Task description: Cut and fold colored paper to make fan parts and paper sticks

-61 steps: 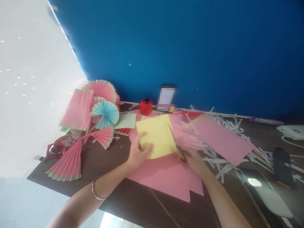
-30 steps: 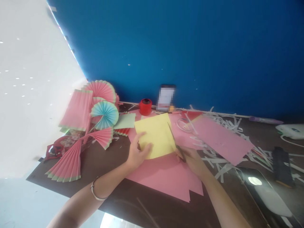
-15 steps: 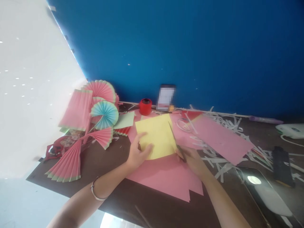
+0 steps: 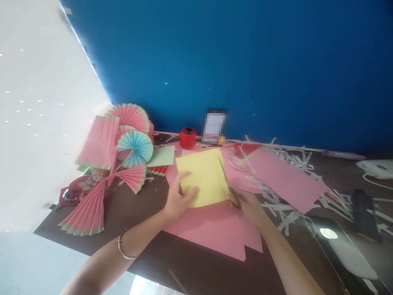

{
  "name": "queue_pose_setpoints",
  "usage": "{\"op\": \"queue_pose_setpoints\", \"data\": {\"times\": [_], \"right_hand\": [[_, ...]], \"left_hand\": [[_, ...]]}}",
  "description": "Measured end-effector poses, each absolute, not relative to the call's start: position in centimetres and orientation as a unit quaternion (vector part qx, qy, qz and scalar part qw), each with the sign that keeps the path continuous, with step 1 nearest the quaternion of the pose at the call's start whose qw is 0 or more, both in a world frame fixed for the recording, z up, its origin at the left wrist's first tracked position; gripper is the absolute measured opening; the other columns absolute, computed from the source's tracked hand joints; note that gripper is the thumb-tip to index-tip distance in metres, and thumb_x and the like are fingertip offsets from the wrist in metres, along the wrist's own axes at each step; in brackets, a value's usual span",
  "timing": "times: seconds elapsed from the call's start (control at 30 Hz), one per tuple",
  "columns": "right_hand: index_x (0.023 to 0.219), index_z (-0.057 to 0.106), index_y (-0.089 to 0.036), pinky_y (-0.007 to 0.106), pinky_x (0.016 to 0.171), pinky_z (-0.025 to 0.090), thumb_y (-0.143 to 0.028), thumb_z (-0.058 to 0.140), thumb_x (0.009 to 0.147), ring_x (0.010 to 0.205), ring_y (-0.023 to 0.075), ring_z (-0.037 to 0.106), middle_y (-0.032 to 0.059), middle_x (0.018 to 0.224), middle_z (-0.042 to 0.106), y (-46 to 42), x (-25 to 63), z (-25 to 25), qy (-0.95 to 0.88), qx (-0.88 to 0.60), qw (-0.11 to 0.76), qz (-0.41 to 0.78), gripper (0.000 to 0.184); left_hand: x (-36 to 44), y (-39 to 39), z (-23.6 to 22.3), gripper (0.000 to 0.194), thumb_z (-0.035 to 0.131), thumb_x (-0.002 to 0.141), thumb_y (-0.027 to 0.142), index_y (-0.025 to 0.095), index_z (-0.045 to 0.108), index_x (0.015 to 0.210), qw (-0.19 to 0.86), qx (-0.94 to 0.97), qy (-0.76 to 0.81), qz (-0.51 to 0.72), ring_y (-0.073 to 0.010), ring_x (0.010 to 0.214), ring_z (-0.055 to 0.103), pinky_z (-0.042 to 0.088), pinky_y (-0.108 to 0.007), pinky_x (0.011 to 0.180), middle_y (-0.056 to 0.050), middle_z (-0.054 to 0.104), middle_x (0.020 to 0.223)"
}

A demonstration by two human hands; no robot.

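A yellow sheet of paper (image 4: 205, 178) is over several pink sheets (image 4: 211, 231) on the dark table. My left hand (image 4: 178, 196) grips the yellow sheet's left edge, its thumb lying on top. At the opposite edge, my right hand (image 4: 247, 207) is closed around a long, slim dark tool (image 4: 235, 198). The tool's thin front part lies along the yellow sheet's right side; its exact kind is not clear. Part of the right fingers is hidden behind the paper and tool.
Pleated paper fans (image 4: 135, 147) are piled on the left. A red round object (image 4: 188, 138) stands near the blue wall. White paper strips (image 4: 294, 157) and a pink sheet (image 4: 288, 180) lie to the right, with a phone (image 4: 337, 250) closer to me.
The yellow sheet has shifted very slightly to the right and down. Both hands keep nearly the same place and hold.
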State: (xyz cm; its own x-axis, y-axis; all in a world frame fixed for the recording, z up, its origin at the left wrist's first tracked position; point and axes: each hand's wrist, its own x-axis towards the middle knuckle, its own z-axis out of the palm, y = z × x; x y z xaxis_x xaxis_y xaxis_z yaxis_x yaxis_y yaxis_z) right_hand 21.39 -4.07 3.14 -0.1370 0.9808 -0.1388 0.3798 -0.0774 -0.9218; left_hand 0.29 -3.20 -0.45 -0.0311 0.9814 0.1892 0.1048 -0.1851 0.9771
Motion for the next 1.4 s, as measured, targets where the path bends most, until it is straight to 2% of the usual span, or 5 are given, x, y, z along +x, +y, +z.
{"op": "queue_pose_setpoints", "data": {"times": [0.5, 0.9, 1.2, 1.4], "right_hand": [[0.050, 0.042, -0.019, 0.025, 0.050, 0.031, -0.056, 0.047, 0.077, 0.049, 0.0108, 0.037, -0.0023, 0.050, 0.041, -4.0, 21.6, 2.9, -0.598, -0.567, 0.326, 0.463, 0.046], [0.054, 0.046, -0.018, 0.024, 0.049, 0.030, -0.052, 0.055, 0.075, 0.050, 0.0098, 0.037, -0.0032, 0.052, 0.041, -3.9, 21.9, 2.3, -0.571, -0.571, 0.336, 0.485, 0.041], [0.050, 0.039, -0.021, 0.026, 0.052, 0.035, -0.052, 0.053, 0.075, 0.050, 0.0122, 0.036, -0.0035, 0.050, 0.036, -3.8, 22.1, 2.1, -0.571, -0.543, 0.371, 0.491, 0.042], [0.054, 0.044, -0.022, 0.027, 0.052, 0.036, -0.056, 0.051, 0.076, 0.052, 0.0139, 0.039, -0.0025, 0.050, 0.039, -3.8, 22.4, 1.6, -0.578, -0.545, 0.373, 0.479, 0.041]], "left_hand": [[0.3, -3.3, -0.3, 0.042, 0.063, 0.074, 0.028, 0.024, 0.050, 0.113, 0.405, 0.567, 0.490, 0.524, -0.0177, 0.087, 0.058, 0.048, -0.028, 0.071, -0.006, 0.057, 0.107], [0.2, -3.4, -0.2, 0.041, 0.063, 0.075, 0.029, 0.024, 0.050, 0.113, 0.399, 0.582, 0.491, 0.510, -0.0194, 0.095, 0.057, 0.046, -0.030, 0.080, -0.006, 0.057, 0.110], [0.1, -3.5, -0.8, 0.042, 0.063, 0.075, 0.030, 0.024, 0.048, 0.115, 0.391, 0.609, 0.472, 0.503, -0.0214, 0.105, 0.055, 0.044, -0.034, 0.089, -0.007, 0.055, 0.116], [0.1, -3.6, -0.9, 0.042, 0.062, 0.076, 0.031, 0.024, 0.048, 0.115, 0.401, 0.612, 0.471, 0.493, -0.0213, 0.106, 0.055, 0.043, -0.035, 0.090, -0.006, 0.056, 0.116]]}}
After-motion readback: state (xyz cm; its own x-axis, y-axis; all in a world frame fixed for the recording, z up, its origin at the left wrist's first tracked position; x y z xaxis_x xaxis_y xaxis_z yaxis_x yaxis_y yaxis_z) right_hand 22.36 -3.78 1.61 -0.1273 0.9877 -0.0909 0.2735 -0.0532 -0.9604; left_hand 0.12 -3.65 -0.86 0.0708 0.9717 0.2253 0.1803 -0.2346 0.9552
